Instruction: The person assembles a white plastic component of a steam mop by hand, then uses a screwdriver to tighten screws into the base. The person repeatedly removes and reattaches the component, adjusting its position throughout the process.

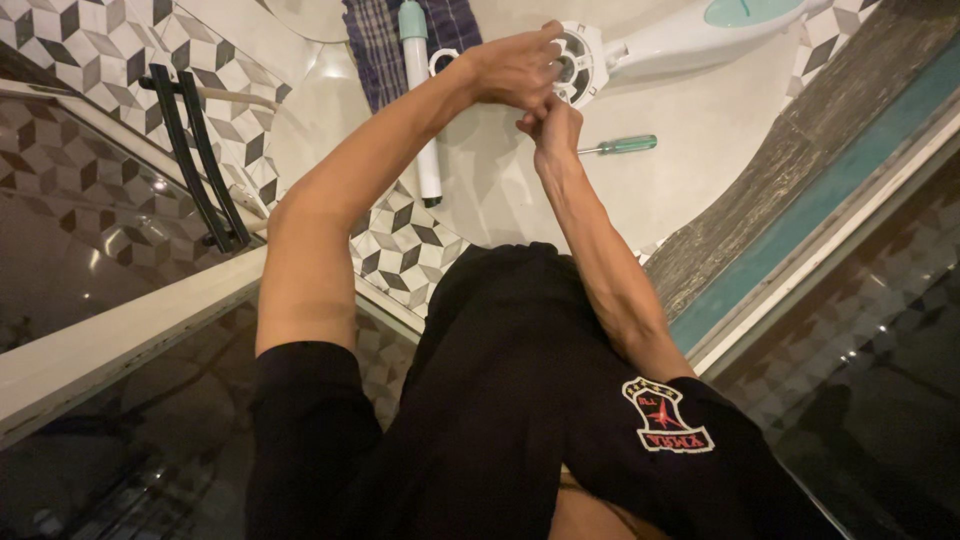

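Head view, left hand (515, 68) gripping white fan housing (580, 62), right hand (550, 125) beneath, green screwdriver (620, 146) nearby

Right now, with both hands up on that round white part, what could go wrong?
The left hand covers the round white vented part while the right hand works close beneath it, so a slip could pinch fingers or drop a small piece onto the floor. The green-handled screwdriver lies loose on the pale floor nearby and might roll off or get stepped on.
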